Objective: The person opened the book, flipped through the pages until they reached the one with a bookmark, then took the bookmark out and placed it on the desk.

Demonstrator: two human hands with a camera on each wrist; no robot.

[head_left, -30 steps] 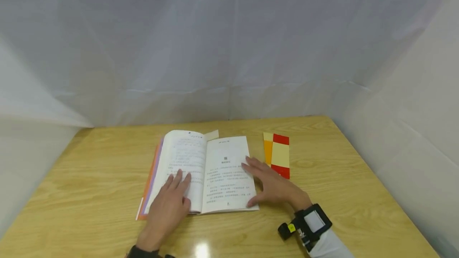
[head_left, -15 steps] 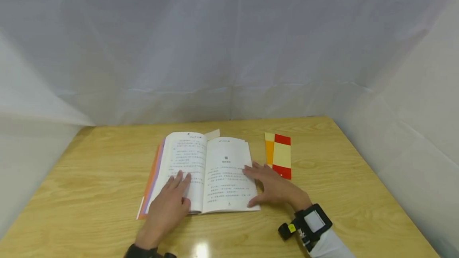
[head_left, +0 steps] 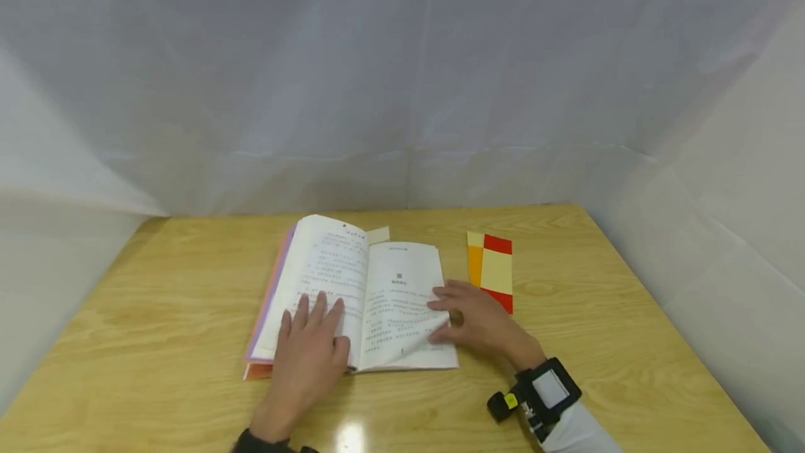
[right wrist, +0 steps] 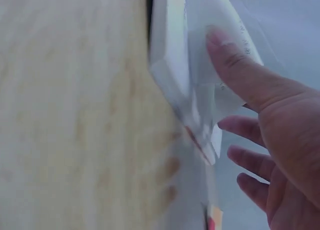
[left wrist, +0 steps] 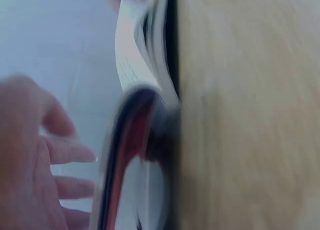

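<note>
Nearest, a glare spot on the worktop [head_left: 566, 383] and a wrist camera [head_left: 541, 397] on the right sleeve; then the left hand [head_left: 311, 355], fingers spread flat, pressing the left page of the book [head_left: 352, 299], which lies open at mid-worktop; just right, the right hand [head_left: 478, 320], thumb [right wrist: 235, 65] under a lifted page corner, fingers straight along the right page, lifting rather than pinching, as far as can be told. Best done with steady left pressure near the spine, one leaf only raised from its outer corner, slowly, without creasing. Beyond, a bookmark [head_left: 490, 271] beside the book, partly covered by the right hand; a slip [head_left: 379, 234] behind the top edge, purpose unclear; print unreadable; both wrist views blurred.
</note>
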